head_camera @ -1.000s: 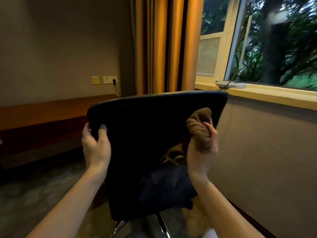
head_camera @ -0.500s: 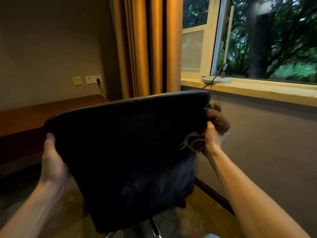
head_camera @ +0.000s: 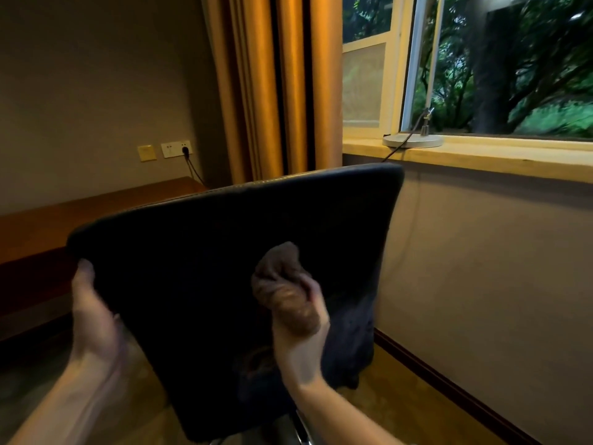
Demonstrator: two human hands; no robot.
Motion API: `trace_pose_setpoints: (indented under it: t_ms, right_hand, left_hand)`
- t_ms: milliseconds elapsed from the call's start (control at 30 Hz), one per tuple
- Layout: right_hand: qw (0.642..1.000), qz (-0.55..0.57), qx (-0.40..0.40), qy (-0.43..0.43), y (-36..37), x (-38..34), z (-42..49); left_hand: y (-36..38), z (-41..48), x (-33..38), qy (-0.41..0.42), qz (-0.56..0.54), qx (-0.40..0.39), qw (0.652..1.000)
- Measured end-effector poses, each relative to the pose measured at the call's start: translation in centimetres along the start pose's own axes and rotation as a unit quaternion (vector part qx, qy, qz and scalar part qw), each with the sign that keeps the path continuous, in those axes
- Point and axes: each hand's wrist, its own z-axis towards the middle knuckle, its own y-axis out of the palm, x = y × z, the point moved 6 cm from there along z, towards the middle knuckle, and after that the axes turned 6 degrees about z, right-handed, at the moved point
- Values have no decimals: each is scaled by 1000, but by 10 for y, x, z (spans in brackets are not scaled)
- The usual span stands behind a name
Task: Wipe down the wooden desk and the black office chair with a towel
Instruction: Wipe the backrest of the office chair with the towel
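Observation:
The black office chair fills the middle of the view, its backrest facing me. My right hand is closed around a bunched brown towel and presses it against the middle of the backrest. My left hand grips the backrest's left edge, its fingers hidden behind the rim. The wooden desk runs along the left wall behind the chair. The chair's seat is hidden by the backrest.
Orange curtains hang behind the chair. A lamp base with a cable rests on the yellow window sill to the right. A wall socket with a plug sits above the desk. A grey wall stands close on the right.
My right hand has carried the towel from the backrest's upper right edge down and left to its middle. My left hand stays on the left edge.

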Motion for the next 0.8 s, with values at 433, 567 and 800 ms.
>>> trace_pose_setpoints:
  t_ms: [433, 567, 800]
  right_hand:
    - [983, -60, 150, 84, -71, -31, 163]
    - [969, -147, 195, -20, 4, -54, 71]
    - [963, -214, -129, -102, 106, -52, -40]
  left_hand:
    - [1, -5, 18, -15, -47, -15, 999]
    - [0, -9, 10, -13, -55, -30, 998]
    - [8, -31, 12, -41, -39, -23, 998]
